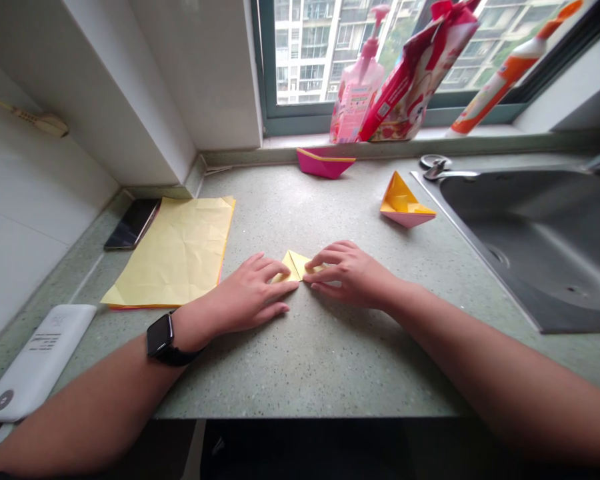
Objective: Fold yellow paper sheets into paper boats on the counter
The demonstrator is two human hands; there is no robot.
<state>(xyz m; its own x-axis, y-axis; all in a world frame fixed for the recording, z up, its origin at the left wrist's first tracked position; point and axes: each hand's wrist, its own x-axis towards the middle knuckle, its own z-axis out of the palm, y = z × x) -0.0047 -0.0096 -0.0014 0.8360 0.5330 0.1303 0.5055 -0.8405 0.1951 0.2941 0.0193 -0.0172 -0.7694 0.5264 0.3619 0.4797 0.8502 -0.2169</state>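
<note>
Head view: well in from the table's front edge, folded paper lies under the loosely spread left hand's fingertips; whether the right hand pinches it, I cannot tell. Creasing seems underway, calling for even pressure.

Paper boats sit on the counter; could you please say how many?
2: a magenta boat near the windowsill and an orange-pink boat beside the sink, not counting the folded yellow paper.

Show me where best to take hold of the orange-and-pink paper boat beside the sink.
Probably the tall pointed end of the paper boat, pinched lightly from above: that peak sticks up and nothing covers it. The sink lies just to its right, and thin folded paper could crush.
</note>
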